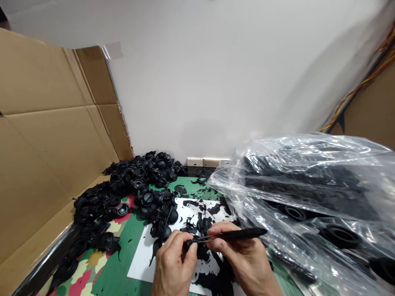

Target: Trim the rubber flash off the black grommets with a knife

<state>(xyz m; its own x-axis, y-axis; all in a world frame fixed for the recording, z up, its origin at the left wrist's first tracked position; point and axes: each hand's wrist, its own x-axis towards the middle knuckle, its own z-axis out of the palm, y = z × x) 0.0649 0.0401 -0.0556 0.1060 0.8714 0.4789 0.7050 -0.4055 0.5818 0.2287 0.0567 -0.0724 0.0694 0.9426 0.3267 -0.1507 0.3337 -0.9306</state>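
Note:
My left hand [176, 260] is closed, pinching a small black rubber-looking part [189, 242] between thumb and fingertips. The fingers hide most of that part. My right hand [239, 253] grips a slim tool with a black handle [247, 233] and a thin metal tip, which looks like a trimming knife. Its tip reaches left and meets the part at my left fingertips. Both hands are above a white sheet [142, 262] strewn with torn black scraps [212, 269]. Just beyond my left hand lie several ribbed black parts [159, 230].
A large heap of ribbed black parts [145, 176] spreads along the left. Behind it stands a cardboard panel [55, 107]. On the right, a clear plastic bag [296, 189] holds more black parts. Scraps dot the green surface [193, 186] near the wall sockets [210, 162].

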